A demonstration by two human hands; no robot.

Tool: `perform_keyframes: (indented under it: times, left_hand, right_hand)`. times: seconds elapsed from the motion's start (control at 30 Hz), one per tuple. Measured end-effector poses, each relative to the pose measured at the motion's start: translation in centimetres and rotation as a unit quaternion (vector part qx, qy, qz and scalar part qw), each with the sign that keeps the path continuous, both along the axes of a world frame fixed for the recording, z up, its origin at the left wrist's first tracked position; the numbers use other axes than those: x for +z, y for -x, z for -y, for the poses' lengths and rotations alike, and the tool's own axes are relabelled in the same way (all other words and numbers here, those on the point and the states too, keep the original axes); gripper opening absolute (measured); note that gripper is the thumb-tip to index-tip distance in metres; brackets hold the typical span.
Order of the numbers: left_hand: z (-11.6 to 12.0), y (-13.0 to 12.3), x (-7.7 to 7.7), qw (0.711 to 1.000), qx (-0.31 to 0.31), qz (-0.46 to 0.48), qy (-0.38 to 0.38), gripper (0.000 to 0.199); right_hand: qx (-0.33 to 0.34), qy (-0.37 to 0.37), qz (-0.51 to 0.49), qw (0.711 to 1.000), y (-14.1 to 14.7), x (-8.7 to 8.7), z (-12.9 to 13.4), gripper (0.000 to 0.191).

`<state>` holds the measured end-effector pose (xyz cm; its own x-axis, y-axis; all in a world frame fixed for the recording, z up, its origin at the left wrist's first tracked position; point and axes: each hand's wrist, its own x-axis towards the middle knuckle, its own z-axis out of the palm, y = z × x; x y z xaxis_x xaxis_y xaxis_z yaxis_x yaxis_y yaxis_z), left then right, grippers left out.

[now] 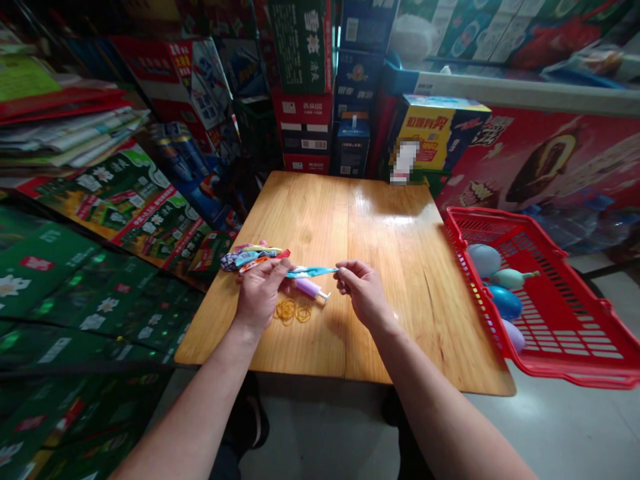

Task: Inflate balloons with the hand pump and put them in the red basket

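A light blue strip of fabric with white patches (314, 271) is stretched level between my hands above the wooden table. The fingers of my left hand (261, 293) pinch its left end, and my right hand (361, 291) pinches the narrow right tip. Beyond my left hand lies a pile of colourful patterned fabric pieces (235, 260). A purple hand pump with a white nozzle (309, 288) rests just below the strip. Several yellow rubber bands (287, 311) lie nearer to me, beside my left wrist.
The wooden table (400, 267) is in front of me. At its right stands a red basket (565, 300) with several balloons (506, 302). Stacked boxes (306, 120) line the back, and green cartons (45, 280) crowd the left side.
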<state>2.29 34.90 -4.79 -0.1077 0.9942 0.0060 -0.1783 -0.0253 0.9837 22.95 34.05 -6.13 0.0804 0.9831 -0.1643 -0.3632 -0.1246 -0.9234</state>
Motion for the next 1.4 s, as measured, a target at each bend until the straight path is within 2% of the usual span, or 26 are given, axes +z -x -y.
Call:
perform_keyframes:
  times: [0.13,0.23,0.33,0.43,0.7,0.87,1.0,1.4]
  left_hand:
    - [-0.2,-0.3,-0.5,0.999,0.014,-0.035,-0.013,0.023]
    - [-0.4,-0.5,-0.7,1.0,0.019,-0.011,0.003,0.035]
    - [-0.5,-0.4,-0.8,0.999,0.02,0.014,0.024,0.042]
    - [-0.6,-0.2,-0.7,0.998,0.026,0.025,0.043,0.036]
    - [-0.7,0.3,-0.3,0.977,-0.007,0.172,0.123,0.034]
    - [-1.0,0.4,-0.5,0.971,-0.001,0.201,0.129,0.035]
    - [-1.1,0.5,-0.7,0.97,0.007,0.2,0.136,0.036]
    - [-1.1,0.7,-0.4,0.959,0.014,0.246,0.139,0.023]
  right_hand:
    - [0.0,0.001,0.016,1.0,0.2,-0.2,0.1,0.023]
    - [-0.006,0.007,0.027,1.0,0.2,-0.3,0.0,0.024]
    - [0.001,0.03,-0.014,0.999,0.0,-0.3,0.0,0.035]
    - [0.021,0.059,-0.086,0.994,-0.3,-0.4,0.0,0.038]
    - [0.106,0.09,-0.158,0.977,-0.6,-0.6,0.2,0.037]
    - [0.103,0.092,-0.137,0.981,-0.5,-0.8,0.2,0.032]
    - [0.103,0.087,-0.159,0.978,-0.6,-0.8,0.1,0.032]
    - [0.084,0.1,-0.177,0.976,-0.8,-0.9,-0.1,0.029]
